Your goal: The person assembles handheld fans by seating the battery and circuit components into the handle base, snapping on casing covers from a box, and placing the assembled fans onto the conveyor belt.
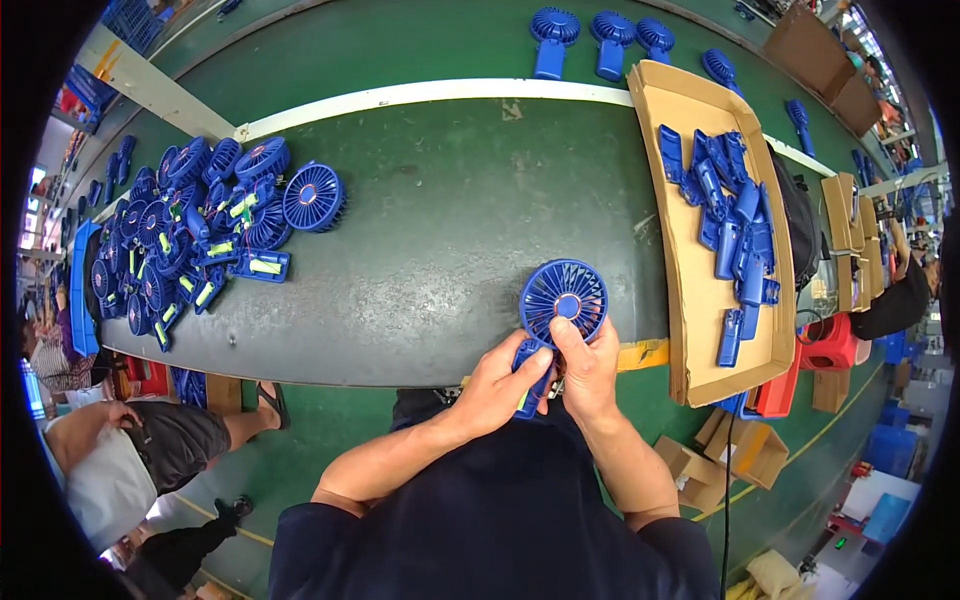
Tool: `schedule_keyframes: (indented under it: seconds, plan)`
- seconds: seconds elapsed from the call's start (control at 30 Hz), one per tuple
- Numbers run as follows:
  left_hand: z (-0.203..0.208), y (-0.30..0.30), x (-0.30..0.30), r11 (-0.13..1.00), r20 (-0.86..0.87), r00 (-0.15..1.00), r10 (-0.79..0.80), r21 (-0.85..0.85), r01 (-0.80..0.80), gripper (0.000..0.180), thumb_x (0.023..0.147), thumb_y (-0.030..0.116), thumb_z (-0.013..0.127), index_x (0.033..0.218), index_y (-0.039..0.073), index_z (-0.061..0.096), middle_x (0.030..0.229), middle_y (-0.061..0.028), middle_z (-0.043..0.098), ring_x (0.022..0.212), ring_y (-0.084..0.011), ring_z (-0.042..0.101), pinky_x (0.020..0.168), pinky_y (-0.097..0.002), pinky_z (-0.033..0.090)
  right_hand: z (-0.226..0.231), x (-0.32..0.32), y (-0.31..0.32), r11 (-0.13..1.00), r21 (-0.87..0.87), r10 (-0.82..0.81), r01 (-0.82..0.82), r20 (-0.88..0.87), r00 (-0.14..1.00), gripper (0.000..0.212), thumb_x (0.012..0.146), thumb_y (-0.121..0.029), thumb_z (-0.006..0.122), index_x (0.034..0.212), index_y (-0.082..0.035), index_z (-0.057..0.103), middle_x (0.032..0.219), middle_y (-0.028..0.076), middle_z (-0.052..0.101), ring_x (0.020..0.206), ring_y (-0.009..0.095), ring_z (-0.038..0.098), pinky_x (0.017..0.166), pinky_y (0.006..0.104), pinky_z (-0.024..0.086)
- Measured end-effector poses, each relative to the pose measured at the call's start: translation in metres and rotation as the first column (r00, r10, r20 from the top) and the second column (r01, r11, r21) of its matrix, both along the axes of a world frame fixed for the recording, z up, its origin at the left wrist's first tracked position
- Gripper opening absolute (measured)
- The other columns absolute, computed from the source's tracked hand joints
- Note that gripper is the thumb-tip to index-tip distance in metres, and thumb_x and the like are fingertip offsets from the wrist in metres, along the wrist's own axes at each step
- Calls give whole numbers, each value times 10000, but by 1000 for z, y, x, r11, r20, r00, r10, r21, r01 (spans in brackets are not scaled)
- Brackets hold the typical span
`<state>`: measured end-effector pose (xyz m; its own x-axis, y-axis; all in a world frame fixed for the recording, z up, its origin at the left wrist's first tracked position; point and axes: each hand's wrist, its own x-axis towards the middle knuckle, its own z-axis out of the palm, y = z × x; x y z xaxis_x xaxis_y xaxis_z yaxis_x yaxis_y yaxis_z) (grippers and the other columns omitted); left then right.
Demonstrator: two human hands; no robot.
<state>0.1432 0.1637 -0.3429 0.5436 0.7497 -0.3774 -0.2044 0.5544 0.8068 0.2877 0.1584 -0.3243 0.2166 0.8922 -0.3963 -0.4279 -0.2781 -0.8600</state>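
I hold a blue hand-held fan (561, 294) upright at the near edge of the green conveyor belt (450, 230). My left hand (503, 382) grips its handle from the left. My right hand (588, 368) clasps the handle from the right, thumb pressed up against the round grille. A pile of several blue fan bodies with green and yellow parts (190, 235) lies on the belt at my far left. A cardboard tray (700, 300) to my right carries several blue handle shells (735, 215).
Three assembled blue fans (600, 40) lie on the far belt beyond a white divider (420, 95). A seated person (140, 450) is at my lower left. Cardboard boxes (740, 455) and a red stool (830, 345) stand on the floor at right.
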Motion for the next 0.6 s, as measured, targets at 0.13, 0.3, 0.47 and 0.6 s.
schedule_keyframes:
  seconds: [0.13,0.3,0.47,0.6]
  plan:
    - [3,-6,0,1000,2,1000,24,11,-24,294,1079,280,544,1178,3,549,853,-59,645,649,-129,650,585,-285,558,1,-3,4,999,27,20,-23,86,996,302,884,-98,770,1127,-9,614,1006,42,678,866,89,628,753,259,541]
    - [-2,3,-12,993,-35,995,-94,74,97,298,1086,278,538,1132,-2,630,914,-52,692,827,-100,664,736,-279,559,-3,2,9,996,22,80,-83,114,990,307,871,-111,787,1108,-4,625,993,44,685,869,90,624,773,272,536]
    - [3,8,-28,974,-65,972,-225,25,227,316,1101,234,501,1125,-26,680,1048,-80,721,956,-112,657,861,-295,544,9,5,12,974,-67,225,-217,146,963,300,907,-151,767,1130,-6,628,993,35,682,870,86,622,770,261,531]
    - [12,10,-22,961,346,935,79,-277,21,336,1095,228,484,1267,-42,587,1062,-154,719,950,-237,719,891,-378,593,-2,12,6,983,137,127,-123,-23,992,470,985,-128,655,1400,21,494,1132,111,665,950,151,663,827,294,550]
